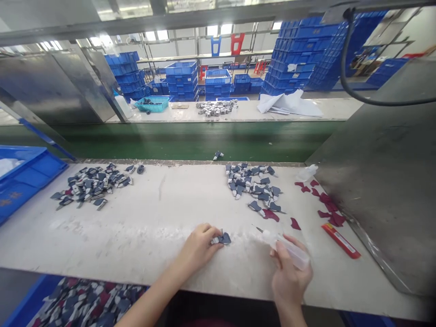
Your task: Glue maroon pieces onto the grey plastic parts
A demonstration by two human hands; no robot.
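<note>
1. In the head view, the left hand pinched a small blue-grey part between thumb and fingers, low over the pale worktop. The part's long axis ran roughly from nine to three o'clock, its blue-grey end free of the grip on the three o'clock side.
2. The right hand was wrapped around a translucent squeeze bottle, whose long axis ran from four to ten o'clock, thin nozzle toward ten.
3. The key relation: the part lay at about eight o'clock from the nozzle tip, near but not touching. The left hand was the nearer, already gripping it.
4. From the part, a heap of similar pieces sat at one o'clock, another heap at ten, and a red packet at three.
</note>
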